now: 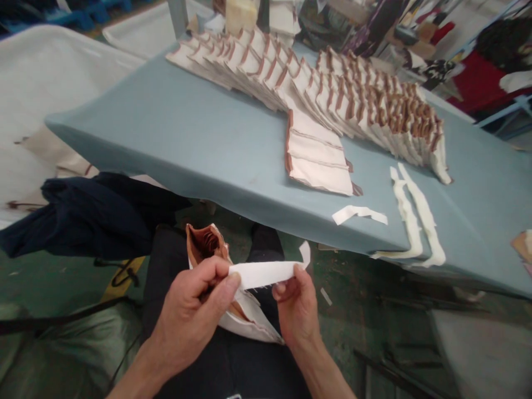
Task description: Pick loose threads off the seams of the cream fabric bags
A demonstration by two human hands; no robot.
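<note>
A white strip (266, 274) is stretched between my two hands above my lap. My left hand (195, 310) pinches its left end between thumb and forefinger. Toward the other end, my right hand (298, 302) pinches it, and a short tail of the strip bends up past the fingers. Beneath the strip, a cream fabric piece with brown lining (249, 316) lies across my thighs, its brown folded opening showing at the upper left. My hands and the strip partly cover this piece.
A blue-grey table (199, 133) stands ahead. Overlapping cream-and-brown pieces (266, 66) line its far side, with a small stack (318, 152) nearer. A short white strip (359, 213) and long cream strips (419, 221) lie at the near edge. A white bin (54, 66) is left.
</note>
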